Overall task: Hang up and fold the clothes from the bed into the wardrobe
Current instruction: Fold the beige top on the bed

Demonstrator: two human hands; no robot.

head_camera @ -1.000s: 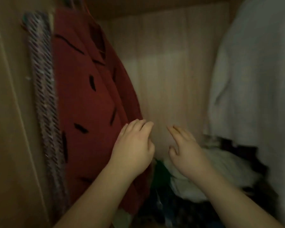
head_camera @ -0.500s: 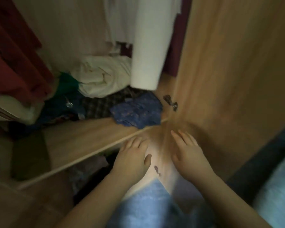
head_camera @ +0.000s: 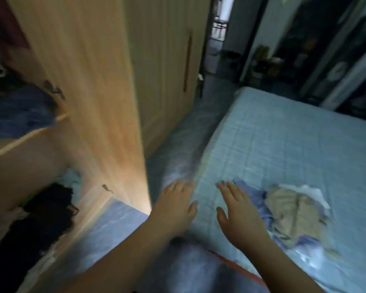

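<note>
Both hands are out in front, palms down, holding nothing. The left hand (head_camera: 175, 206) hangs over the strip of floor (head_camera: 178, 140) between the wardrobe (head_camera: 19, 170) and the bed (head_camera: 283, 134), fingers loose and a bit spread. The right hand (head_camera: 239, 214) is just to its right, over the near left corner of the bed, fingers straight and fanned out. Can't tell if it actually touches the cover, everything's pretty blurry.

The pile of clothes (head_camera: 292, 214) sits on the bed just right of the right hand: a crumpled beige piece on top, bluish-purple fabric under it, some white poking out at the far edge. The purple bit runs right up beside that hand's fingers.

The wardrobe is on the left with its open door (head_camera: 89, 92) sticking out toward the camera. Inside, 1 shelf (head_camera: 25, 138) carries a blue garment (head_camera: 19, 111), and the compartment below has a heap of black clothing (head_camera: 40, 225). Further back there's a closed door (head_camera: 165, 92) with a long vertical handle (head_camera: 187, 62). The bed has a light blue checked cover.
</note>
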